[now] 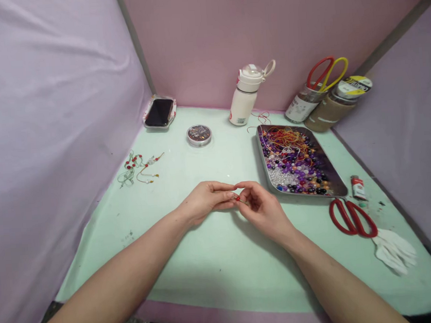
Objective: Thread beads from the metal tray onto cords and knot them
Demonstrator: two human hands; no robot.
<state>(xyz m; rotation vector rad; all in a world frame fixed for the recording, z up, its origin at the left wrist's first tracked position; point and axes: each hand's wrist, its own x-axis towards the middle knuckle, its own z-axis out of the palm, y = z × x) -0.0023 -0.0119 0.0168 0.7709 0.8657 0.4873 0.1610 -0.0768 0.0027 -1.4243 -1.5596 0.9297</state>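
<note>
Your left hand (207,201), just left of the frame's middle, pinches a small red-beaded cord (237,198) between thumb and fingers; your right hand (264,207) meets it, index fingertips touching, its curled fingers seeming to close on the cord's other end. So the piece sits between your fingertips, near the centre of the frame, lifted over the pale green table cover (208,279). Left of your hands lies a beaded strand (146,165) with red beads, loose on the cover. A round clear container (199,134) stands above your left hand, and a white bottle (243,103) at upper centre. At right, the metal tray (321,157) holds mixed beads and tangled cord, with red-handled scissors (358,221) below it. You look to be adjusting the bead or its cord by fingertip; the next move calls for a steady left pinch and a light right-hand pull, since the cord is thin.
</note>
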